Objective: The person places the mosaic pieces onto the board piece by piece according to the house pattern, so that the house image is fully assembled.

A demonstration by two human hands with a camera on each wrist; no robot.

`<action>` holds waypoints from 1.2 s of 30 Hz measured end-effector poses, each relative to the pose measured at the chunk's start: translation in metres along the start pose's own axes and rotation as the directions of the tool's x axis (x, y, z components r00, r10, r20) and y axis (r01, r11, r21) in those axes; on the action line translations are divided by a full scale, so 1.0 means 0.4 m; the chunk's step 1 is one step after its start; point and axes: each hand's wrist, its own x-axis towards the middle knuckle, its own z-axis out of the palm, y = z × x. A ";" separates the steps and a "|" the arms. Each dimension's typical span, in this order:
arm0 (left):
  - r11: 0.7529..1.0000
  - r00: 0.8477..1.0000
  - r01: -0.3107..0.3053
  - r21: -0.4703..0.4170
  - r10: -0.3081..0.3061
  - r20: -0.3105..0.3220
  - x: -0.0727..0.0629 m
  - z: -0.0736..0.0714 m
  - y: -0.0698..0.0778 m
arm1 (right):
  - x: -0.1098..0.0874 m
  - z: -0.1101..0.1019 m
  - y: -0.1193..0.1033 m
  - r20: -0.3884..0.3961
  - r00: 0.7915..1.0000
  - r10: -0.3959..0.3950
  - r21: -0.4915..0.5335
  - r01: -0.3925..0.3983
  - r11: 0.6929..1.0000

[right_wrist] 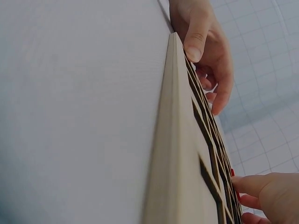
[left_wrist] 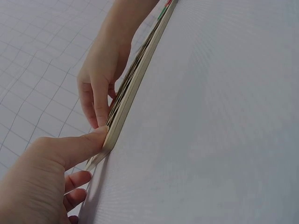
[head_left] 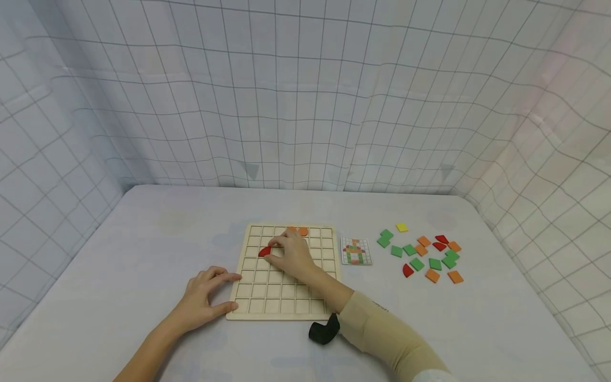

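Observation:
A wooden grid board (head_left: 258,306) lies on the white table. My right hand (head_left: 295,257) is over its upper middle, thumb and index finger pinching a red quarter-round tile (head_left: 264,252) at the grid cells. In the right wrist view, a sliver of the red tile (right_wrist: 232,173) shows by the fingertips. Just beyond that hand, two orange round tiles (head_left: 303,232) lie in the top row, one partly covered by the fingers. My left hand (head_left: 202,298) rests at the board's left side, thumb and index fingertip touching the edge, fingers loosely spread.
A pattern card (head_left: 356,251) lies right of the board. Farther right are scattered green tiles (head_left: 417,264), orange tiles (head_left: 432,275), red tiles (head_left: 408,270) and one yellow tile (head_left: 402,227). A black strap-like piece (head_left: 324,332) is at the right wrist. Gridded cloth (head_left: 305,106) hangs behind.

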 end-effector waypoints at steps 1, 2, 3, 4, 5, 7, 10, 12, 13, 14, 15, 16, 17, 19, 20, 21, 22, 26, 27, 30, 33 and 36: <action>1.000 1.000 -0.005 0.001 0.005 -0.003 0.000 0.000 0.000 | 0.000 0.001 0.001 0.000 1.000 -0.002 0.010 0.002 1.000; 1.000 1.000 -0.009 0.003 0.009 -0.005 0.000 0.000 -0.001 | 0.001 0.000 0.002 0.005 1.000 0.003 0.023 -0.003 1.000; 1.000 1.000 -0.010 0.001 0.010 -0.006 0.001 0.000 -0.001 | 0.002 -0.001 0.003 0.007 1.000 0.010 0.048 -0.010 0.999; 1.000 1.000 -0.012 0.002 0.012 -0.007 0.001 0.000 -0.001 | 0.003 -0.005 0.001 0.008 1.000 0.018 0.082 -0.019 0.996; 1.000 1.000 -0.011 0.001 0.011 -0.007 0.001 0.000 0.000 | 0.004 -0.009 0.000 0.010 1.000 0.030 0.117 -0.031 0.993; 1.000 1.000 -0.005 -0.003 0.005 -0.004 0.001 -0.001 0.001 | 0.006 -0.022 -0.003 0.011 0.999 0.049 0.203 -0.051 0.978; 1.000 1.000 0.003 -0.014 -0.003 0.002 0.001 -0.002 0.003 | 0.008 -0.049 -0.007 -0.002 0.998 0.065 0.309 -0.061 0.949; 1.000 1.000 0.006 -0.019 -0.006 0.003 0.001 -0.002 0.002 | 0.007 -0.070 -0.004 -0.013 0.998 0.068 0.354 -0.059 0.933; 1.000 1.000 0.003 -0.022 -0.003 0.001 0.001 -0.001 0.003 | 0.006 -0.081 0.000 -0.020 0.997 0.072 0.374 -0.059 0.926; 1.000 1.000 0.003 -0.023 -0.003 0.000 0.001 -0.001 0.003 | 0.004 -0.092 0.005 -0.034 0.997 0.073 0.382 -0.054 0.923; 1.000 1.000 0.001 -0.024 -0.001 -0.001 0.001 -0.001 0.003 | 0.001 -0.103 0.011 -0.043 0.996 0.083 0.388 -0.059 0.920; 1.000 1.000 0.001 -0.025 -0.001 0.000 0.001 -0.001 0.004 | -0.003 -0.115 0.019 -0.056 0.995 0.087 0.390 -0.058 0.919; 1.000 1.000 0.000 -0.026 0.000 0.000 0.001 -0.001 0.004 | -0.006 -0.127 0.028 -0.070 0.994 0.086 0.387 -0.052 0.920; 1.000 1.000 0.001 -0.029 -0.001 0.001 0.001 -0.002 0.006 | -0.014 -0.150 0.050 -0.099 0.991 0.094 0.372 -0.050 0.927; 1.000 1.000 0.003 -0.029 -0.003 0.002 0.000 -0.003 0.007 | -0.018 -0.161 0.062 -0.112 0.988 0.103 0.359 -0.056 0.932; 1.000 1.000 0.004 -0.029 -0.004 0.003 0.000 -0.004 0.007 | -0.022 -0.174 0.074 -0.120 0.986 0.115 0.353 -0.066 0.933; 1.000 1.000 0.004 -0.028 -0.004 0.003 -0.001 -0.004 0.007 | -0.027 -0.188 0.085 -0.131 0.984 0.124 0.350 -0.071 0.934; 1.000 1.000 0.013 -0.022 -0.013 0.006 -0.001 -0.003 0.005 | -0.046 -0.240 0.140 -0.153 0.969 0.194 0.348 -0.131 0.928; 1.000 1.000 0.014 -0.019 -0.013 0.006 -0.001 -0.003 0.005 | -0.051 -0.252 0.154 -0.157 0.966 0.206 0.346 -0.141 0.928; 1.000 1.000 0.014 -0.017 -0.014 0.004 -0.001 -0.003 0.003 | -0.066 -0.284 0.203 -0.179 0.959 0.220 0.307 -0.158 0.938; 1.000 1.000 0.014 -0.018 -0.014 0.006 -0.001 -0.003 0.002 | -0.086 -0.317 0.248 -0.196 0.951 0.239 0.267 -0.183 0.946; 1.000 1.000 0.015 -0.022 -0.015 0.008 -0.001 -0.001 0.001 | -0.108 -0.348 0.291 -0.197 0.941 0.276 0.240 -0.227 0.944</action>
